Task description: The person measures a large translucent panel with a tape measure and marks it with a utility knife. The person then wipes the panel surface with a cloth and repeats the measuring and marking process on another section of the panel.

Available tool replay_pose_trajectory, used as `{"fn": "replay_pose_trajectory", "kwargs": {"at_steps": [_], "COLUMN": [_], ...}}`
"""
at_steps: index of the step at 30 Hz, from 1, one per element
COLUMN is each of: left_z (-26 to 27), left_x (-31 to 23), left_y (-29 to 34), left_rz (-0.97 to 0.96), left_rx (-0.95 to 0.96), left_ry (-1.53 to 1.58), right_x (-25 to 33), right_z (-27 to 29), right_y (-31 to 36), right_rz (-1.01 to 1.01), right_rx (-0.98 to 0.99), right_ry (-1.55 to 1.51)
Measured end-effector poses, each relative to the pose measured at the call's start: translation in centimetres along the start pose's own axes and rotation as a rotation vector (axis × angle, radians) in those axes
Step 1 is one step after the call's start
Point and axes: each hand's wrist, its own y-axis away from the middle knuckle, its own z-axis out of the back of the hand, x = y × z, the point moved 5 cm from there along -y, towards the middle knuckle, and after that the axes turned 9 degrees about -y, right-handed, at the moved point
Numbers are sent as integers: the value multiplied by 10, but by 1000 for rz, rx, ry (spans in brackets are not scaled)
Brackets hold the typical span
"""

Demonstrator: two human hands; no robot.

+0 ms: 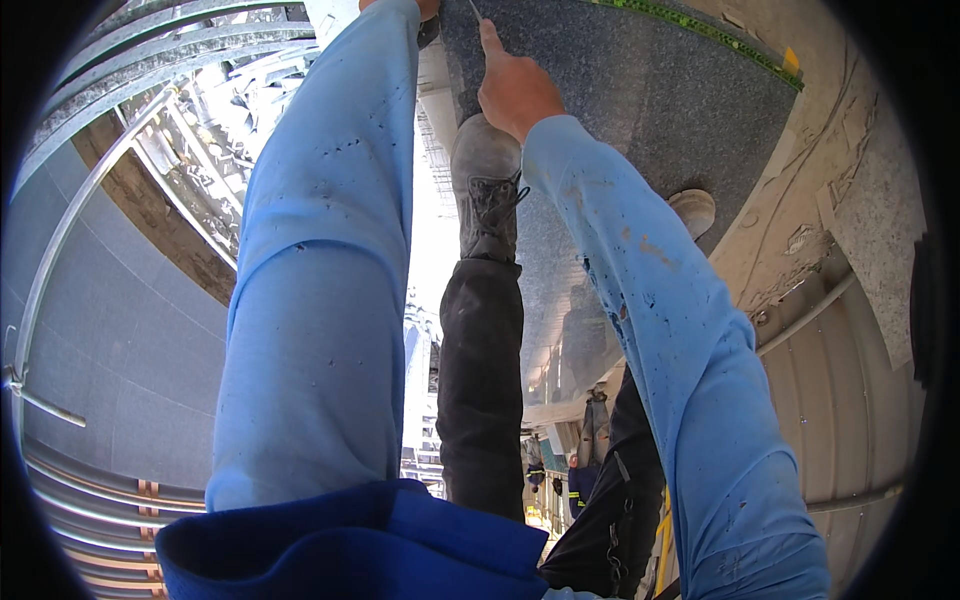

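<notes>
My right hand [518, 92] is closed, with the index finger stretched along a thin, light-coloured tool [475, 10]. Most of that tool is cut off by the top edge, so its kind does not show. Under this hand lies a dark grey speckled panel [640, 110] with a bright green strip [700, 35] along its far edge. Only a sliver of my left hand [428, 9] shows at the top edge, beyond the long blue sleeve [320, 300]; its fingers are out of sight.
My dusty shoe [485, 185] stands at the panel's left side, and another shoe tip [692, 212] shows at right. Metal railings [60, 240] and a drop lie to the left. Dusty concrete [850, 130] borders the panel at right. People [578, 485] in dark clothing appear small behind me.
</notes>
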Motion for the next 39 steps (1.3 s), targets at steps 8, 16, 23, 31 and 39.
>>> {"fn": "replay_pose_trajectory", "kwargs": {"at_steps": [8,16,23,31,39], "left_z": [1,-3,-2,1,-3], "left_x": [0,4,3,1,3], "left_y": [-3,-8,-11,-12,-15], "left_rz": [20,6,3,12,3], "left_rx": [31,22,46,81,74], "left_ry": [0,12,-7,4,1], "right_x": [-1,2,7,28,36], "right_z": [-1,-2,-1,1,2], "right_y": [-6,-7,-14,-20,-18], "right_rz": [22,25,51,14,-8], "right_rx": [-13,-7,38,77,103], "right_ry": [15,19,88,180,181]}}
